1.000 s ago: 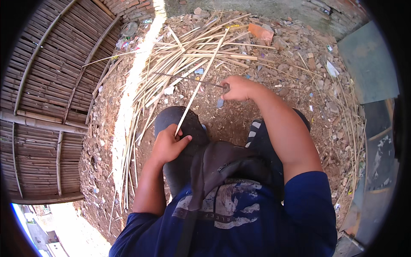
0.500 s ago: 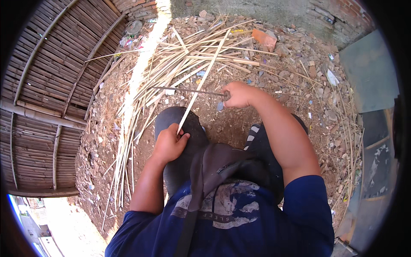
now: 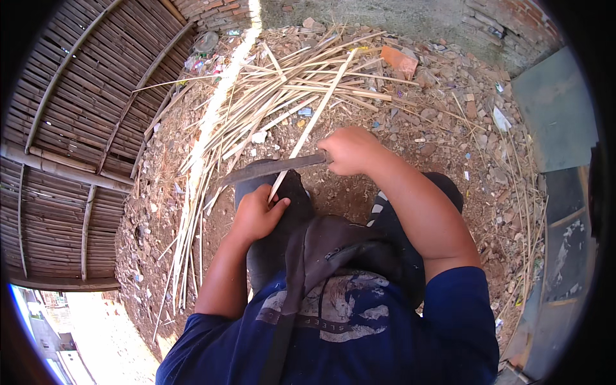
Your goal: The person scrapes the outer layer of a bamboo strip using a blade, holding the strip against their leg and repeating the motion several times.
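My left hand [image 3: 256,213] is closed round the near end of a long pale bamboo strip [image 3: 321,106], close to my left knee. The strip slants away from me, up and to the right, over a heap of similar strips [image 3: 269,119]. In my right hand [image 3: 348,150] is the handle of a machete [image 3: 273,168], its broad dark blade pointing left. The blade crosses the strip just beyond my left hand; I cannot tell whether the two touch. Both my knees are bent, one on each side.
Stony ground with litter surrounds me, with an orange brick piece [image 3: 399,61] beyond the heap. A woven bamboo wall [image 3: 70,83] rises at left, a masonry wall [image 3: 385,16] at the back. Grey-green panels [image 3: 555,106] stand at right, beside thin strips [image 3: 513,186].
The machete has come nearer to my left hand, and its blade has turned from edge-on to showing its flat side. My left hand keeps its hold on the strip.
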The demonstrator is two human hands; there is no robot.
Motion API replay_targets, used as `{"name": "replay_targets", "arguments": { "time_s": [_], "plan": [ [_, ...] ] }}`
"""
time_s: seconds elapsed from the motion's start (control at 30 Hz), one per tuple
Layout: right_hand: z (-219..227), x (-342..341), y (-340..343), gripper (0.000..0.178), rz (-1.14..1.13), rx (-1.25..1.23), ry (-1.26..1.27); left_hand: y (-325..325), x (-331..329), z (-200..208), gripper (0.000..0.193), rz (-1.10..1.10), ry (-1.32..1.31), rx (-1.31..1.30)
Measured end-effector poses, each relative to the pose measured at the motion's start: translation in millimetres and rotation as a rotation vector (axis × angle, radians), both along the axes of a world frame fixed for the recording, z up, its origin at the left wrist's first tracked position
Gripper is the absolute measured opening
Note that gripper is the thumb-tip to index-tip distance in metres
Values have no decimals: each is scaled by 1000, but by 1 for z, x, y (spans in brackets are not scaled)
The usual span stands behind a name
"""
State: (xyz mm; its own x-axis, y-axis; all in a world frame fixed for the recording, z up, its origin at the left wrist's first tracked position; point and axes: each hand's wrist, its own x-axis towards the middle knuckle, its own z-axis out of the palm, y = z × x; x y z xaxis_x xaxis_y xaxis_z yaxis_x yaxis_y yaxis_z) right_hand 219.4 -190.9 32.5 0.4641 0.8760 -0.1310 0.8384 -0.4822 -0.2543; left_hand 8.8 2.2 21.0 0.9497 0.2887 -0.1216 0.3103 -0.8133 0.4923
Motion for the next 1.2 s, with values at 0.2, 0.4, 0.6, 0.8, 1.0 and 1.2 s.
{"name": "replay_targets", "arguments": {
  "time_s": [0.2, 0.4, 0.6, 0.8, 1.0, 1.2],
  "plan": [
    [-39, 61, -30, 37, -273, 182, 210, 0, 1, -7, 37, 10, -54, -1],
    [-14, 8, -8, 33, -35, 199, -19, -6, -6, -6, 38, 46, -52, -21],
    [-47, 72, -35, 38, -333, 169, 234, -6, 2, -4, 38, 11, -21, 30],
    [-22, 23, -12, 33, -154, 185, 81, -4, -1, -2, 38, 27, -12, 17],
    [-57, 86, -48, 40, -538, 475, 317, -4, -21, 10, 37, 43, -65, 10],
    [-23, 49, -36, 41, -347, 483, 178, 20, -55, 7, 41, 113, -14, -61]
  ]
}}
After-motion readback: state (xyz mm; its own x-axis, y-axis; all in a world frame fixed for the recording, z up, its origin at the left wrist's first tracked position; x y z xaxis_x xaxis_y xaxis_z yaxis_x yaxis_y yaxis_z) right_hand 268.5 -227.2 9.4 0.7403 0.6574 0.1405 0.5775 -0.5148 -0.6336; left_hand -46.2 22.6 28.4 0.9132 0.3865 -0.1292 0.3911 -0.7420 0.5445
